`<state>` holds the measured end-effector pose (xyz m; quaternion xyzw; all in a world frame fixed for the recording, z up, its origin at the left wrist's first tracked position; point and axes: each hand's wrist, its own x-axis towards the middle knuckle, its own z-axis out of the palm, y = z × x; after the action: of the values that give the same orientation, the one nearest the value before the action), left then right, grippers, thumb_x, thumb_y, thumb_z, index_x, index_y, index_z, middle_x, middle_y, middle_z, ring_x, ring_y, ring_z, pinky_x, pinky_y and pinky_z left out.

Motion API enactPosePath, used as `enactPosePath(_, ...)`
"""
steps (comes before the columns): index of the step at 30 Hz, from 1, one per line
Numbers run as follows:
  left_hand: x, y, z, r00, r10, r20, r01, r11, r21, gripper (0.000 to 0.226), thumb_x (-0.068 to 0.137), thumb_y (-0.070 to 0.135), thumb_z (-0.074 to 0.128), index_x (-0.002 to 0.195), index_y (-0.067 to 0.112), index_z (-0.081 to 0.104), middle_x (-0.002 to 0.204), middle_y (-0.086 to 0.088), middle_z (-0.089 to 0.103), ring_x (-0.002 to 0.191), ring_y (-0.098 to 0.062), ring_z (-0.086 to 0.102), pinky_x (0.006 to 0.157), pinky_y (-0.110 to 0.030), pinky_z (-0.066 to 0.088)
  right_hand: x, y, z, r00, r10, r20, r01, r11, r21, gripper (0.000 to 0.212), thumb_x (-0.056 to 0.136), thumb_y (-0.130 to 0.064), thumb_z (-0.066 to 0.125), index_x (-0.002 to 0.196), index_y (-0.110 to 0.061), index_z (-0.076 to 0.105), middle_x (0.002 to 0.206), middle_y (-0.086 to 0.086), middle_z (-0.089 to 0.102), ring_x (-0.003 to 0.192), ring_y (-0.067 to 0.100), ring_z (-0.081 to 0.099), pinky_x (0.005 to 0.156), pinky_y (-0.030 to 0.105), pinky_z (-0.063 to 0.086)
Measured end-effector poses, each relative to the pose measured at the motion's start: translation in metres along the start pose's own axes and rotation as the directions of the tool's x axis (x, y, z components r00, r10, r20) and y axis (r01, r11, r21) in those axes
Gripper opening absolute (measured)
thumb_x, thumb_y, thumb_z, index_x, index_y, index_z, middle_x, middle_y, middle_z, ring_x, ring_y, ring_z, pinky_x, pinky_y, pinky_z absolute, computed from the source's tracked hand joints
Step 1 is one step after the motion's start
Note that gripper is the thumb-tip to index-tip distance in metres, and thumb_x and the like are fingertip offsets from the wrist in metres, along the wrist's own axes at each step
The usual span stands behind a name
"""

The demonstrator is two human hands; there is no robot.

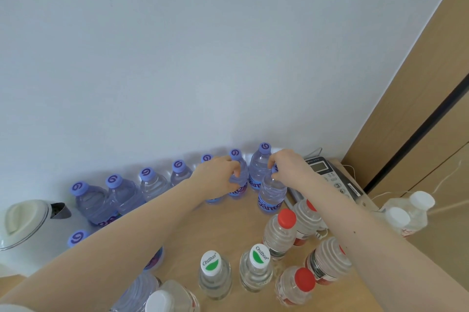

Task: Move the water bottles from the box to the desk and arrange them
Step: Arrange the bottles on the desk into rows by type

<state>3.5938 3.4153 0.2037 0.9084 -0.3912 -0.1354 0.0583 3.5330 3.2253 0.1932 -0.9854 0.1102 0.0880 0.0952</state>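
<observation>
Several purple-capped water bottles (pixel 152 182) stand in a curved row along the white wall on the wooden desk (pixel 187 235). My left hand (pixel 218 175) grips the shoulder of one purple-capped bottle (pixel 239 179) in that row. My right hand (pixel 289 167) holds the neck and cap of another purple-capped bottle (pixel 271 194), which stands upright just in front of the row's right end. Closer to me stand two bottles with green-and-white caps (pixel 213 263) and several red-capped bottles (pixel 286 217). No box is in view.
A white electric kettle (pixel 22 222) sits at the left edge. A desk telephone (pixel 332 177) with cables lies at the back right corner. White-capped bottles (pixel 411 210) stand at the far right by a wooden door panel (pixel 418 98).
</observation>
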Motion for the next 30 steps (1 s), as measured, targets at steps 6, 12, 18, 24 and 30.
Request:
enactPosePath(6,-0.002,-0.002,-0.001,1.000,-0.017,-0.012,0.016,1.000,-0.016,0.027,0.092,0.030,0.058,0.118,0.023,0.057,0.120,0.004,0.052,0.108,-0.018,0.051,0.075,-0.031,0.042,-0.002,-0.011,-0.012,0.989,-0.046,-0.139,0.048,0.999,0.011,0.031,0.090,-0.021,0.060,0.121,-0.016,0.060,0.116,0.009,0.056,0.106,0.027,0.056,0.080,0.032,0.043)
enactPosePath(12,-0.020,-0.013,-0.015,0.997,-0.047,-0.053,0.044,0.998,-0.055,0.026,0.091,0.031,0.058,0.115,0.023,0.059,0.114,0.001,0.053,0.109,-0.020,0.052,0.087,-0.039,0.047,-0.007,-0.046,-0.016,0.977,-0.112,-0.183,0.113,0.994,-0.001,0.028,0.092,-0.022,0.053,0.119,-0.018,0.061,0.117,0.007,0.057,0.109,0.027,0.054,0.077,0.032,0.042)
enactPosePath(18,-0.076,-0.062,-0.032,0.981,-0.164,-0.108,0.155,0.984,-0.087,0.028,0.091,0.032,0.059,0.117,0.022,0.058,0.116,0.001,0.053,0.107,-0.020,0.052,0.087,-0.038,0.047,-0.010,-0.110,-0.007,0.949,-0.267,-0.170,0.273,0.962,0.012,0.026,0.094,-0.025,0.052,0.117,-0.018,0.063,0.115,0.006,0.057,0.107,0.027,0.057,0.077,0.033,0.041)
enactPosePath(24,-0.143,-0.110,-0.023,0.944,-0.308,-0.116,0.293,0.948,-0.128,0.030,0.090,0.032,0.060,0.118,0.022,0.057,0.118,0.003,0.053,0.107,-0.017,0.053,0.083,-0.036,0.048,-0.012,-0.184,0.018,0.900,-0.423,-0.103,0.428,0.903,0.040,0.025,0.096,-0.029,0.052,0.118,-0.019,0.059,0.114,0.005,0.051,0.098,0.026,0.058,0.068,0.031,0.037)
enactPosePath(30,-0.191,-0.147,-0.008,0.892,-0.436,-0.121,0.408,0.891,-0.201,0.030,0.087,0.033,0.064,0.115,0.022,0.059,0.113,0.004,0.053,0.104,-0.016,0.052,0.085,-0.037,0.047,-0.020,-0.240,0.042,0.841,-0.540,0.016,0.537,0.839,0.090,0.027,0.095,-0.032,0.053,0.120,-0.022,0.059,0.120,0.002,0.053,0.100,0.024,0.057,0.071,0.032,0.040)
